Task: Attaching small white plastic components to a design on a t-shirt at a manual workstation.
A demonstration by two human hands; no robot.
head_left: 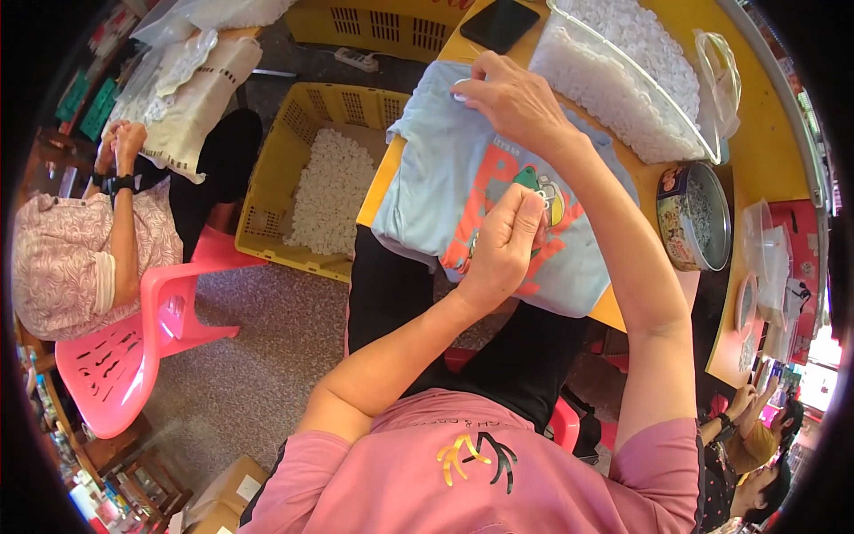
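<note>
My left hand (503, 245) is closed in a fist above a light blue printed cloth (418, 196). A small silvery metal piece (541, 195) pokes out at its thumb tip, too small to make out fully. Farther up the cloth, my right hand (516, 100) pinches a small white plastic piece (460, 91) between thumb and fingertips. The cloth lies over the edge of the yellow table (381, 185) and toward my lap. At the right, a round tin (676, 218) lies tilted, with many small silvery metal pieces inside.
A clear bin (623, 98) heaped with white pieces stands at the far right, near a black phone (500, 25). On the floor, a yellow crate (267, 178) holds more white pieces. Another person sits at left on a pink chair (116, 365) beside a white sack (200, 98).
</note>
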